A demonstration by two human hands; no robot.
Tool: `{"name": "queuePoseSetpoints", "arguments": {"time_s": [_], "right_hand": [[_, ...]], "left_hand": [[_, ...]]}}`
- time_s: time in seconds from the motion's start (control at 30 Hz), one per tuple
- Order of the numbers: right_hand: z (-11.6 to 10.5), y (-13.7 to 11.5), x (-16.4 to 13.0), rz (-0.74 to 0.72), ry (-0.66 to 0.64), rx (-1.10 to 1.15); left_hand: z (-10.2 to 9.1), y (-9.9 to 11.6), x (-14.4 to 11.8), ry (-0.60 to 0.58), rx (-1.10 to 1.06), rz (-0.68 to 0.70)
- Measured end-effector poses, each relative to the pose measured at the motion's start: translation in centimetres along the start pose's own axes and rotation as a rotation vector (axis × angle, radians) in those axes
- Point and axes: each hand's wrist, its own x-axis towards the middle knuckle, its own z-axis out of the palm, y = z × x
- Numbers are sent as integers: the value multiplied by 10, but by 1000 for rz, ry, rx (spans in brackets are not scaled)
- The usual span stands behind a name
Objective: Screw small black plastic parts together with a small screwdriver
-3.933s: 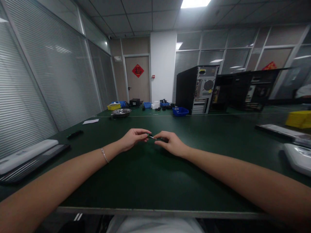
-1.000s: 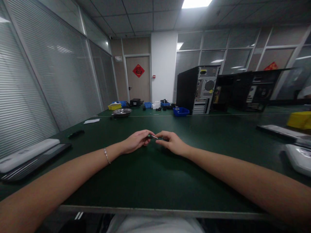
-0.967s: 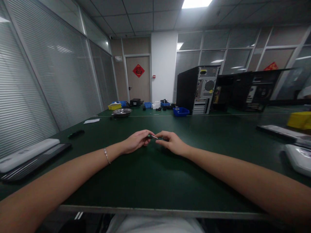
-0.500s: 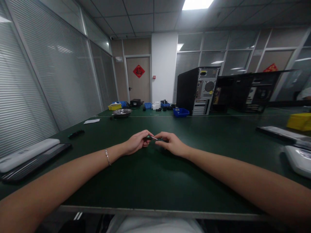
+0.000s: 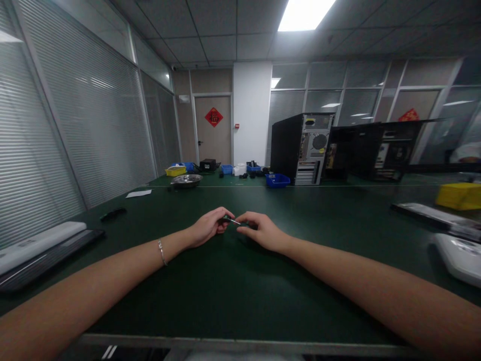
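With both hands out over the green table [image 5: 233, 301], the left hand [image 5: 206, 230] pinched a small screwdriver [image 5: 230, 219] whose tip met a tiny dark part under the right hand's [image 5: 263, 234] closed fingertips, apparently mid-fastening; steady alignment seemed needed next.

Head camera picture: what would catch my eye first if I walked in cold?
Two bare forearms stretch across a dark green table, and the left hand and right hand meet at its middle, pinching a small thin tool between their fingertips. Behind them at the far edge stands a black computer tower with its back panel showing, beside a blue bin. A red diamond sign hangs on the door beyond.
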Motion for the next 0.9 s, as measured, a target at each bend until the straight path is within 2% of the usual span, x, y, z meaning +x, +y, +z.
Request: {"name": "queuePoseSetpoints", "arguments": {"time_s": [0.13,0.3,0.57,0.73,0.9], "right_hand": [[-2,-2,-1,-6,-25,-50],[-4,-5,-1,-3,-75,-4],[-5,-5,-2,116,-8,136],[-4,-1,-2,132,65,152],[-3,1,-1,124,111,141]], "left_hand": [[-2,0,1,6,117,8],[0,6,-2,-14,221,-27],[-12,14,1,21,247,-29],[-8,23,-6,-69,392,-101],[-1,27,-10,-217,552,-83]]}}
